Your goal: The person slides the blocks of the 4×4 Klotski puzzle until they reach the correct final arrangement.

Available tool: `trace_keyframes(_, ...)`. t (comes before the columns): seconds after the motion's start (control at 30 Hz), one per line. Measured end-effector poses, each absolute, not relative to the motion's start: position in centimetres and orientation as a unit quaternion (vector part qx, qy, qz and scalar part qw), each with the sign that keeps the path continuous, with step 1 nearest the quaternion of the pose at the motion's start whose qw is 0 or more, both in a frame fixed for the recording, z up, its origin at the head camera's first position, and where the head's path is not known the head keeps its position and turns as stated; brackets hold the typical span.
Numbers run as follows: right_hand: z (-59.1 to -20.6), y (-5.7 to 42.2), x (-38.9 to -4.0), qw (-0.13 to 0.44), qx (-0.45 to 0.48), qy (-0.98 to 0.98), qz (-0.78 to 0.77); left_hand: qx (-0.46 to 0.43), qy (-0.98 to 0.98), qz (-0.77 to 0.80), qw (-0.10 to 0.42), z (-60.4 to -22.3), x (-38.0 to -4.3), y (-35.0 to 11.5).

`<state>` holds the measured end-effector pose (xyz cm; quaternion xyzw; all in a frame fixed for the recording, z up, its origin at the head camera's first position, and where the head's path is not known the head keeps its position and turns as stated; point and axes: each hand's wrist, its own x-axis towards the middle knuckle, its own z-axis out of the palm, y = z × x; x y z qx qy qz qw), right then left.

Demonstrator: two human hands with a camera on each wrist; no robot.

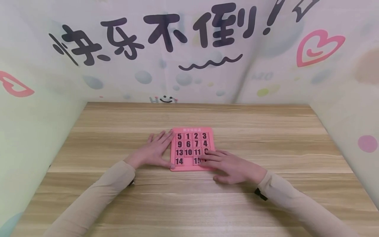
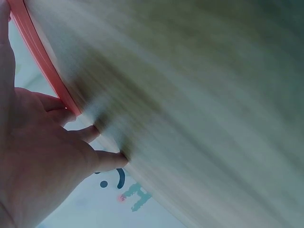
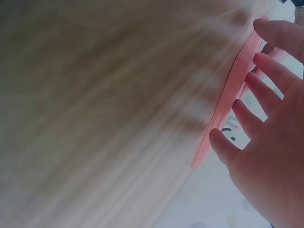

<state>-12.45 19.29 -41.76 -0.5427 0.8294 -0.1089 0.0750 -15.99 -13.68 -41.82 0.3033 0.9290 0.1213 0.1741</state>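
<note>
1. A pink number puzzle is lying flat on the worktop, about midway between its left and right edges and well in from the far edge.
2. The left hand is resting along the puzzle's left side, its fingers spreading fairly straight; the thumb is touching the near left corner and a fingertip is reaching the far left corner, without curling round anything.
3. The right hand is lying over the puzzle's near right part, its fingers stretching loosely open across the tiles, gripping nothing (which tile they are pressing, I cannot tell).
4. The far row is showing 5, 1, 2, 3, the next 9, 6, 7, 4; in the nearest row a gap is sitting right of the 14 tile.
5. Behind the worktop's far edge, a wall sheet is hanging, bearing large dark characters.
</note>
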Motion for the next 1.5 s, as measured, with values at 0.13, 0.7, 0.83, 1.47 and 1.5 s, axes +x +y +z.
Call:
trace_keyframes(0.13,-41.9,19.5,-12.4,0.075,-0.540,0.831,-0.114,0.303,0.929,0.122,0.173,-41.8,-16.0,-13.6)
trace_keyframes(0.7,-41.8,19.2,-12.7,0.041,-0.533,0.835,-0.135,0.298,0.930,0.122,0.179,-42.0,-16.1,-13.8)
trace_keyframes(0.83,-41.4,18.8,-12.9,0.032,-0.517,0.843,-0.143,0.300,0.929,0.123,0.176,-42.0,-16.0,-13.8)
trace_keyframes(1.47,-41.3,15.1,-12.6,0.071,-0.504,0.851,-0.128,0.306,0.928,0.124,0.173,-41.8,-15.9,-13.8)
trace_keyframes(1.5,-41.4,15.0,-12.6,0.073,-0.506,0.850,-0.127,0.307,0.928,0.123,0.172,-41.8,-15.8,-13.7)
